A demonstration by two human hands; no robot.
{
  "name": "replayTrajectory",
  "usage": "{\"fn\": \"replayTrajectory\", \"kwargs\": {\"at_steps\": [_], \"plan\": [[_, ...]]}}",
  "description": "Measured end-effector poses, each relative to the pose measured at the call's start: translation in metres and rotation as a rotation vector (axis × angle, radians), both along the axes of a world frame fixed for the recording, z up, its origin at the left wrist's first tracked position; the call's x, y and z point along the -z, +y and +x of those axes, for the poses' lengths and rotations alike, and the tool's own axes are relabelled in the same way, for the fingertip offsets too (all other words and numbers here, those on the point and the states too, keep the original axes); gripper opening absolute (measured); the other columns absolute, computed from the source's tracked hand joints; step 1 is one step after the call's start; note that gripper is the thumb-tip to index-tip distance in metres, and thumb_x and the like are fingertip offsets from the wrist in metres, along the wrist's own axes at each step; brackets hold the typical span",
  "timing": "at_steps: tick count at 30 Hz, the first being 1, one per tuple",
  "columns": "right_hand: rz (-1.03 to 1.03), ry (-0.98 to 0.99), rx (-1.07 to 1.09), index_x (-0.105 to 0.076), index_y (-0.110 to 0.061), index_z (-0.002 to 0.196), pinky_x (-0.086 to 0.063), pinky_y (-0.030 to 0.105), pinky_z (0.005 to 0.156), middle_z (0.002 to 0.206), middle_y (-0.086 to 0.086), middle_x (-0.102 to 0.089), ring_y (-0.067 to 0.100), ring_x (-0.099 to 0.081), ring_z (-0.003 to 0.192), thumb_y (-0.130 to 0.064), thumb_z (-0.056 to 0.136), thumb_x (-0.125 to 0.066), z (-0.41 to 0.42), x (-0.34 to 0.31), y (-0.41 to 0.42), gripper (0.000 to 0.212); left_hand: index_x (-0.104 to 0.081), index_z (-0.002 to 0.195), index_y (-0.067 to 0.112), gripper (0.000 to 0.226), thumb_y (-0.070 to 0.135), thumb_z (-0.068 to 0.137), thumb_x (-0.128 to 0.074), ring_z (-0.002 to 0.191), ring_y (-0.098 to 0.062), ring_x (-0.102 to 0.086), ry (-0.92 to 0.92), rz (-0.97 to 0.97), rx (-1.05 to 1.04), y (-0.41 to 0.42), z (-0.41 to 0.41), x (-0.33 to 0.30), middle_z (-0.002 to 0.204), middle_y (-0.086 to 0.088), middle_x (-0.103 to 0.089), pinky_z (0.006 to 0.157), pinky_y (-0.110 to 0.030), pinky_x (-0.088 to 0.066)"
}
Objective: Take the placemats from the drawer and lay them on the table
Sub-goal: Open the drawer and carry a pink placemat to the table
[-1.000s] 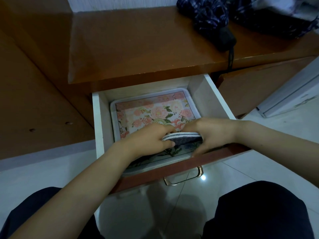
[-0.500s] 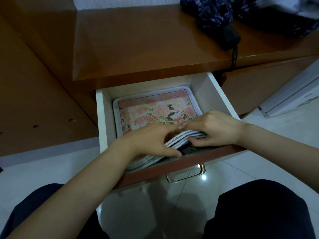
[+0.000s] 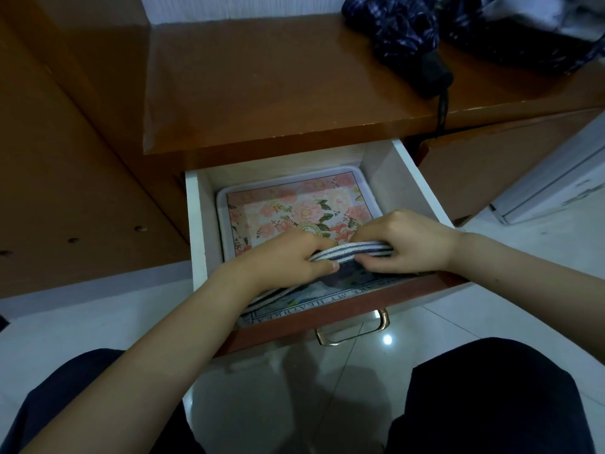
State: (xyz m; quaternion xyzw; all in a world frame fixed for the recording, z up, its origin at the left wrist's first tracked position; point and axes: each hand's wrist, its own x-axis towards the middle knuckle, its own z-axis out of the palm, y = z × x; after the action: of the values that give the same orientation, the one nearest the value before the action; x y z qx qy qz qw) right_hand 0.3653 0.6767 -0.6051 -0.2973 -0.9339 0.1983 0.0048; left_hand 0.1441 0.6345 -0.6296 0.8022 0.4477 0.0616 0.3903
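Note:
The white drawer (image 3: 406, 172) under the brown wooden table (image 3: 278, 86) is pulled open. Inside it, a stack of dark placemats (image 3: 347, 250) with white dotted edges is pinched from both sides. My left hand (image 3: 288, 260) grips the stack's left end and my right hand (image 3: 406, 242) grips its right end, lifting the edges slightly above the drawer floor. The lower part of the stack droops under my left wrist. Beneath lies a floral pink tray (image 3: 294, 204) with a white rim.
A folded dark plaid umbrella (image 3: 402, 37) and a dark bag (image 3: 530, 31) lie on the table's right end. The drawer's brass handle (image 3: 357, 329) hangs in front. My knees in dark trousers flank the white tiled floor (image 3: 294, 388). A white cabinet (image 3: 556, 178) stands at right.
Both hands have tightened on the placemat stack and gathered its edges into a tighter bundle, raised a little. The view has shifted slightly.

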Motion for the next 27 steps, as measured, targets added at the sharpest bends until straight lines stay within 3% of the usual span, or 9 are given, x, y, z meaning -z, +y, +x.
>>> {"fn": "replayTrajectory", "kwargs": {"at_steps": [6,12,17,22,27], "plan": [[-0.124,-0.274,0.004,-0.062,-0.022,0.101,-0.051,0.033,0.065,0.085,-0.005,-0.065,0.011,-0.06,0.073,-0.041,0.085,-0.068,-0.034,0.006,0.001,0.025,-0.066,0.099,0.017,0.019,0.032,0.095,-0.055,0.06,-0.016,-0.054,0.031,0.011,-0.014,0.002,0.001,0.004,0.073,-0.004,-0.062,0.056,-0.031,-0.039],[-0.098,-0.292,0.021,-0.065,-0.017,0.097,-0.053,0.039,0.067,0.083,0.003,-0.066,0.018,-0.062,0.072,-0.031,0.09,-0.058,-0.036,0.005,-0.003,0.017,-0.068,0.103,0.018,0.022,0.035,0.091,-0.059,0.058,-0.012,-0.053,0.008,0.023,-0.061,-0.001,0.0,-0.008,0.073,-0.003,-0.064,0.054,-0.03,-0.038],[-0.035,-0.37,0.016,-0.062,-0.015,0.111,-0.051,0.038,0.073,0.098,0.007,-0.067,0.024,-0.063,0.086,-0.028,0.095,-0.052,-0.041,-0.028,-0.007,0.023,-0.062,0.11,0.025,0.029,0.046,0.091,-0.057,0.081,-0.01,-0.059,0.005,-0.094,-0.069,-0.005,-0.008,-0.045,0.093,0.006,-0.065,0.075,-0.032,-0.05],[0.035,-0.366,0.016,-0.045,-0.014,0.136,-0.051,0.044,0.085,0.118,0.012,-0.062,0.03,-0.059,0.104,-0.021,0.096,-0.048,-0.039,-0.052,-0.01,0.04,-0.055,0.129,0.029,0.041,0.05,0.094,-0.049,0.108,-0.01,-0.055,-0.037,-0.275,-0.281,0.001,-0.036,-0.092,0.121,0.009,-0.059,0.094,-0.028,-0.042],[0.161,-0.322,0.023,-0.039,-0.008,0.142,-0.055,0.048,0.077,0.127,0.016,-0.058,0.036,-0.062,0.101,-0.005,0.089,-0.056,-0.028,-0.081,-0.01,0.056,-0.058,0.115,0.032,0.023,0.042,0.095,-0.052,0.107,-0.004,-0.054,-0.165,-0.374,-0.605,0.006,-0.063,-0.136,0.113,0.016,-0.058,0.086,-0.019,-0.04]]}}
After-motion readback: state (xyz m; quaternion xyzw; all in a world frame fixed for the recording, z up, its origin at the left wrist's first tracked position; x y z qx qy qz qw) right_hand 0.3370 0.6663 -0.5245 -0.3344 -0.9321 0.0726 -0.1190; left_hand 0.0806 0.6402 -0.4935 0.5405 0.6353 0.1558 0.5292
